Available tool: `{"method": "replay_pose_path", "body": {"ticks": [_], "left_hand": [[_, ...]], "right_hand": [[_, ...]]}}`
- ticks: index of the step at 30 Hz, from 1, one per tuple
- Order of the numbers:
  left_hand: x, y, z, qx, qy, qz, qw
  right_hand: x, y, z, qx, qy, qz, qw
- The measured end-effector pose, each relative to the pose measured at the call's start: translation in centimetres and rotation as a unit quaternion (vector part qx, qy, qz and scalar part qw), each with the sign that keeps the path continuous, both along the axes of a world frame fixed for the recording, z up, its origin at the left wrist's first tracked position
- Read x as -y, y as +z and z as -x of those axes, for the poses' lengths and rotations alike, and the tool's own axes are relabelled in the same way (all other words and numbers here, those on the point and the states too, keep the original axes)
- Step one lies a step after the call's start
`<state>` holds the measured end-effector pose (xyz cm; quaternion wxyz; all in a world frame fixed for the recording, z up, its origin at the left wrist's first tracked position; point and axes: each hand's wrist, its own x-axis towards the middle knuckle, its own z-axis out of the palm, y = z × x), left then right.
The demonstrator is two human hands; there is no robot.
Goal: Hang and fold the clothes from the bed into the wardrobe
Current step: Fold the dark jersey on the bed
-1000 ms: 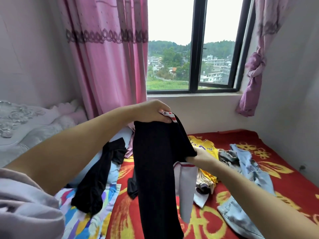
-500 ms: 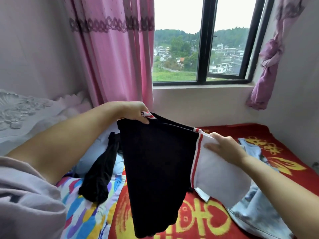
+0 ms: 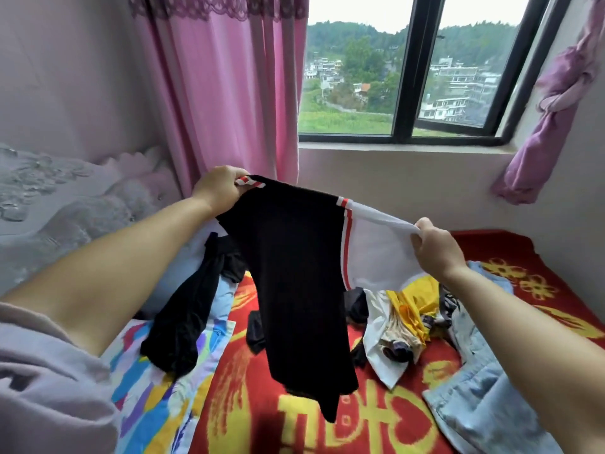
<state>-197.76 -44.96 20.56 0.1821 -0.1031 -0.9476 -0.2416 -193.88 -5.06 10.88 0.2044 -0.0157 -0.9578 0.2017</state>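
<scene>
- Bedroom setting: one black-framed window (image 3: 402, 80) fills the upper centre and right of the frame, two panes split by a vertical bar, hillside buildings and trees beyond.
- Two curtains noted: a pink curtain (image 3: 229, 86) hangs straight at upper centre-left, with a darker lace-patterned band along its top; a purple curtain (image 3: 553, 106) at upper right is tied into a knot.
- Bed (image 3: 510, 253) occupies the lower half; its cover is a red plush blanket with yellow motifs. A multicoloured patterned sheet (image 3: 154, 381) lies at lower left.
- One quilted headboard (image 3: 49, 191), pale with raised ornament, at centre left.
- Task item: one black-and-white garment (image 3: 301, 273), black knit body, smooth white panel on its right, red-and-white striped trim at the seam. It is held up in the centre of the frame, above the bed, its black part hanging down in a long tapering drape.
- Left hand (image 3: 219, 188) grasps the striped trimmed edge at the garment's upper left, fingers curled over the cloth.
- Right hand (image 3: 435, 247) pinches the white panel's far edge at centre right, fingers closed on the fabric.
- Loose clothing on the bed, beneath and beside the held item: one black garment (image 3: 183, 316) draped at lower left; one yellow garment (image 3: 412, 299) crumpled at centre right; one light blue denim piece (image 3: 484, 398) at lower right.
- One lilac sleeve (image 3: 42, 388) shows at the lower left corner.
</scene>
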Motion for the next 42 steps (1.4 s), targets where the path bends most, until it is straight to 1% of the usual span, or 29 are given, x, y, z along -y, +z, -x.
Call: {"method": "replay_pose_path", "body": {"ticks": [2,4,6,7,8,10,12,15,17,19,20,21,22,23,24,25,26,27,28,29,31,32,33,34,35,37,39,40,42], "left_hand": [[0.2,1.3,-0.3,-0.029,-0.002,-0.014,0.999],[0.8,1.8,-1.4,-0.013,-0.028,-0.035,0.999],[1.3,1.3,-3.4,0.069,-0.083,-0.047,0.993],[1.7,0.4,-4.3,0.126,-0.103,-0.033,0.986],[2.2,-1.3,-4.9,0.181,-0.114,0.005,0.977],[3.0,-6.6,-6.2,0.271,-0.12,0.11,0.949],[3.3,-14.2,-8.2,0.356,-0.134,0.163,0.911],[2.6,-27.2,-12.8,0.466,-0.162,0.222,0.841],[1.8,-35.4,-16.3,0.509,-0.181,0.267,0.798],[0.9,-42.5,-20.3,0.518,-0.197,0.318,0.769],[0.5,-45.5,-22.4,0.517,-0.205,0.34,0.758],[0.1,-48.2,-24.6,0.52,-0.215,0.357,0.745],[-0.3,-50.6,-26.6,0.526,-0.226,0.372,0.73],[-0.8,-52.5,-28.5,0.534,-0.238,0.387,0.713],[-1.2,-54.1,-30.2,0.544,-0.249,0.402,0.693],[-1.5,-55.4,-31.5,0.558,-0.259,0.416,0.67],[-1.9,-56.2,-32.4,0.574,-0.264,0.427,0.647],[-2.4,-56.7,-32.9,0.588,-0.265,0.432,0.631],[-2.9,-56.8,-33.0,0.588,-0.264,0.428,0.633],[-3.6,-56.8,-32.6,0.569,-0.265,0.42,0.656],[-5.2,-56.9,-31.6,0.504,-0.27,0.388,0.723],[-6.4,-57.0,-31.2,0.477,-0.27,0.362,0.754],[-7.7,-57.3,-30.9,0.456,-0.268,0.329,0.782],[-9.3,-57.9,-30.7,0.439,-0.265,0.3,0.804],[-11.1,-58.7,-30.6,0.425,-0.26,0.283,0.82],[-14.8,-60.4,-30.7,0.424,-0.212,0.273,0.837],[-17.3,-62.1,-30.7,0.455,-0.144,0.255,0.841],[-18.0,-63.0,-30.8,0.464,-0.131,0.246,0.841],[-18.3,-64.2,-31.1,0.466,-0.133,0.231,0.843]], "right_hand": [[0.0,1.3,0.4,-0.041,0.009,-0.005,0.999],[0.0,1.4,0.4,-0.054,0.023,-0.025,0.998],[-0.2,0.2,0.1,-0.055,0.045,-0.058,0.996],[-0.2,-1.0,-0.3,-0.047,0.059,-0.08,0.994],[-0.3,-2.7,-0.7,-0.034,0.077,-0.106,0.991],[-0.3,-7.2,-2.2,0.012,0.12,-0.167,0.978],[0.3,-13.3,-4.6,0.039,0.164,-0.212,0.963],[1.3,-24.2,-9.2,0.04,0.223,-0.221,0.949],[1.5,-31.2,-12.8,0.075,0.252,-0.21,0.942],[1.5,-37.3,-16.5,0.129,0.285,-0.203,0.928],[1.6,-39.9,-18.3,0.185,0.295,-0.214,0.913],[1.7,-42.2,-20.2,0.266,0.303,-0.25,0.88],[1.5,-44.5,-22.1,0.344,0.311,-0.29,0.837],[1.1,-46.6,-23.9,0.407,0.323,-0.303,0.799],[0.9,-48.0,-25.3,0.457,0.334,-0.29,0.772],[0.6,-49.0,-26.4,0.492,0.341,-0.266,0.756],[0.5,-49.6,-26.9,0.512,0.346,-0.238,0.749],[0.4,-49.9,-27.0,0.524,0.341,-0.208,0.752],[0.2,-50.0,-26.6,0.531,0.318,-0.171,0.767],[0.0,-50.1,-25.9,0.527,0.276,-0.131,0.793],[-0.4,-49.9,-23.9,0.489,0.167,-0.055,0.854],[-0.4,-49.9,-22.9,0.467,0.12,-0.016,0.876],[-0.4,-49.9,-22.0,0.455,0.082,0.027,0.886],[-0.2,-50.0,-21.2,0.457,0.051,0.069,0.886],[0.0,-50.4,-20.7,0.473,0.021,0.103,0.875],[0.6,-51.5,-20.3,0.507,-0.032,0.125,0.852],[1.2,-52.5,-20.2,0.519,-0.068,0.109,0.845],[1.5,-52.7,-20.2,0.525,-0.073,0.103,0.841],[1.8,-52.7,-20.0,0.533,-0.034,0.11,0.838]]}}
